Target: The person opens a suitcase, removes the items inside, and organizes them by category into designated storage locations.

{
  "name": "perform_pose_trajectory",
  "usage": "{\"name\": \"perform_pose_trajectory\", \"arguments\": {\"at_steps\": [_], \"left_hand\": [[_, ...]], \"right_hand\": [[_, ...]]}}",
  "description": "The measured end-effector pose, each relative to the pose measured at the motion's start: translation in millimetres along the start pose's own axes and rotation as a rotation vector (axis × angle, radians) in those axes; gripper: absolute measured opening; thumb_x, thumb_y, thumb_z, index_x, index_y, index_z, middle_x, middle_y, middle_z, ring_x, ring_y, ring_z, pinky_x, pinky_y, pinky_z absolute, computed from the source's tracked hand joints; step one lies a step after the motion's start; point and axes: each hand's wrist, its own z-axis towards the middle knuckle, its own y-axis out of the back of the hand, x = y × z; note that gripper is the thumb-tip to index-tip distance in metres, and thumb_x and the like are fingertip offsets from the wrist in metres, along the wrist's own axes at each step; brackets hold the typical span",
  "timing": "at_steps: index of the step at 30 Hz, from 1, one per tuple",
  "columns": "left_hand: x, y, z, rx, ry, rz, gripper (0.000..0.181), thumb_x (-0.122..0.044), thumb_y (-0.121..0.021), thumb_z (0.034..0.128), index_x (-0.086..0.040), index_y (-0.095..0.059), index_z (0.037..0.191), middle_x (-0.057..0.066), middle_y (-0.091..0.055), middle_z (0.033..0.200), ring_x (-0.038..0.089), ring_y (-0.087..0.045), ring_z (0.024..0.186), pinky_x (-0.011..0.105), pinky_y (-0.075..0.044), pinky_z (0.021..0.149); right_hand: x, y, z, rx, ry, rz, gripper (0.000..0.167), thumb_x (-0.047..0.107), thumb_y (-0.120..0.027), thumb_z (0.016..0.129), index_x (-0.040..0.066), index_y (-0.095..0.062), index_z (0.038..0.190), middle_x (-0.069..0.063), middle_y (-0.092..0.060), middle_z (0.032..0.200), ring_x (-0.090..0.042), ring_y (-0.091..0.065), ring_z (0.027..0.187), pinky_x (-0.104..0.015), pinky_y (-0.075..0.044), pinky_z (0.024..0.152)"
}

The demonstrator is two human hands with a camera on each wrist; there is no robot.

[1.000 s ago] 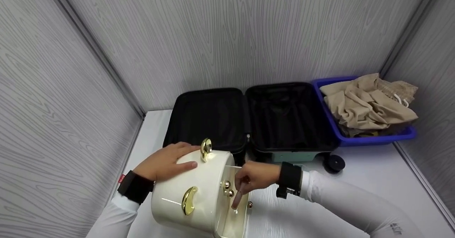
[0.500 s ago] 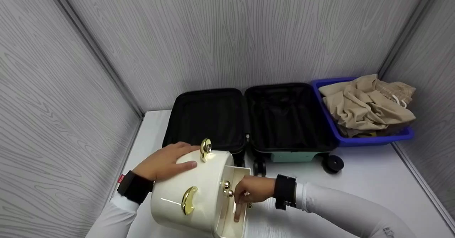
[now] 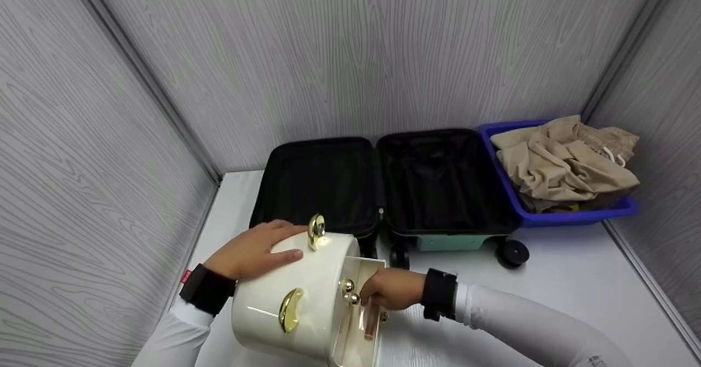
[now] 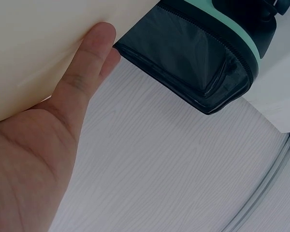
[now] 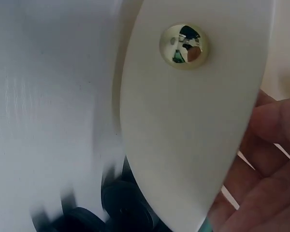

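In the head view, a glossy cream box point(image 3: 312, 279) with gold trim stands low centre, its drawer point(image 3: 356, 353) pulled out to the right. My left hand point(image 3: 254, 252) rests on the box's top, fingers spread; the left wrist view shows one finger point(image 4: 82, 72) lying nearly straight against its surface. My right hand point(image 3: 395, 288) reaches over the drawer's front into it. A slim pinkish tube point(image 3: 371, 326) is in the drawer, its upper end under my right fingers; whether they still pinch it is hidden. The drawer's gold knob point(image 5: 183, 46) shows in the right wrist view, with loosely curled fingers point(image 5: 268, 183) behind the panel.
An open suitcase point(image 3: 323, 186) with black lining lies behind the box, with black wheels point(image 3: 513, 253) facing me. At the right stands a blue basket point(image 3: 580, 219) holding beige clothes point(image 3: 564, 164). Grey wood-patterned walls point(image 3: 350, 55) enclose the white table point(image 3: 558, 296).
My right hand has lowered the tube into the drawer, then shifted slightly up and left, leaving more of the tube showing. The left hand and box have stayed put.
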Motion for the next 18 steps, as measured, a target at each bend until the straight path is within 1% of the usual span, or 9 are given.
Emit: {"name": "perform_pose_trajectory", "arguments": {"at_steps": [3, 6, 8, 10, 11, 13, 16, 18], "left_hand": [[-0.1, 0.2, 0.6, 0.001, -0.003, 0.001, 0.06, -0.062, -0.058, 0.1062, -0.034, -0.056, 0.159, 0.008, -0.063, 0.152, 0.038, -0.059, 0.14, 0.066, -0.048, 0.114], [-0.4, 0.5, 1.0, 0.003, -0.005, 0.0, 0.06, -0.062, -0.058, 0.1061, -0.034, -0.056, 0.159, 0.008, -0.063, 0.152, 0.038, -0.059, 0.14, 0.066, -0.048, 0.114], [-0.4, 0.8, 1.0, 0.002, -0.005, -0.002, 0.06, -0.062, -0.058, 0.1061, -0.034, -0.056, 0.159, 0.008, -0.063, 0.152, 0.038, -0.059, 0.14, 0.066, -0.048, 0.114], [-0.4, 1.0, 0.9, 0.001, -0.006, -0.005, 0.06, -0.062, -0.058, 0.1063, -0.034, -0.057, 0.159, 0.008, -0.063, 0.151, 0.038, -0.059, 0.14, 0.066, -0.048, 0.115], [-0.4, 1.1, 0.9, 0.002, -0.006, -0.006, 0.06, -0.061, -0.058, 0.1065, -0.034, -0.057, 0.159, 0.008, -0.063, 0.151, 0.038, -0.059, 0.14, 0.066, -0.048, 0.114], [-0.3, 1.0, 1.0, 0.004, -0.007, -0.009, 0.059, -0.061, -0.058, 0.1068, -0.034, -0.056, 0.159, 0.008, -0.063, 0.151, 0.037, -0.059, 0.14, 0.066, -0.048, 0.114], [-0.3, 0.9, 1.0, 0.008, -0.01, -0.007, 0.059, -0.061, -0.057, 0.107, -0.034, -0.056, 0.16, 0.008, -0.063, 0.152, 0.037, -0.059, 0.14, 0.066, -0.048, 0.114], [-0.1, 0.8, 0.9, 0.008, -0.011, -0.006, 0.059, -0.061, -0.057, 0.1071, -0.033, -0.056, 0.16, 0.009, -0.063, 0.152, 0.038, -0.059, 0.14, 0.066, -0.048, 0.114]], "right_hand": [[0, 4, -8.0, -0.096, 0.027, -0.006, 0.025, -0.013, -0.064, 0.092, 0.002, -0.081, 0.102, -0.007, -0.083, 0.101, -0.018, -0.079, 0.095, -0.024, -0.061, 0.089], [0, 4, -19.0, -0.234, 0.053, -0.013, 0.022, -0.012, -0.065, 0.093, 0.002, -0.079, 0.102, -0.008, -0.08, 0.103, -0.02, -0.077, 0.099, -0.03, -0.062, 0.093], [0, 1, -27.8, -0.326, 0.048, -0.034, 0.015, -0.006, -0.07, 0.094, 0.005, -0.078, 0.1, -0.006, -0.077, 0.103, -0.019, -0.074, 0.099, -0.033, -0.061, 0.092], [0, -3, -36.4, -0.385, 0.025, -0.062, 0.008, 0.002, -0.077, 0.093, 0.01, -0.076, 0.096, -0.002, -0.073, 0.099, -0.016, -0.071, 0.094, -0.032, -0.059, 0.087], [0, -5, -40.6, -0.396, 0.006, -0.079, 0.007, 0.007, -0.079, 0.093, 0.012, -0.075, 0.092, 0.0, -0.071, 0.096, -0.013, -0.068, 0.09, -0.029, -0.057, 0.083], [0, -10, -48.6, -0.379, -0.044, -0.103, 0.013, 0.018, -0.083, 0.092, 0.015, -0.073, 0.085, 0.003, -0.069, 0.087, -0.006, -0.061, 0.08, -0.021, -0.05, 0.074], [1, -19, -57.3, -0.286, -0.127, -0.117, 0.024, 0.033, -0.084, 0.092, 0.017, -0.073, 0.08, 0.006, -0.067, 0.075, 0.003, -0.051, 0.069, -0.013, -0.04, 0.064], [2, -26, -60.0, -0.226, -0.178, -0.117, 0.027, 0.04, -0.084, 0.092, 0.016, -0.076, 0.081, 0.006, -0.068, 0.072, 0.006, -0.046, 0.065, -0.011, -0.035, 0.061]]}}
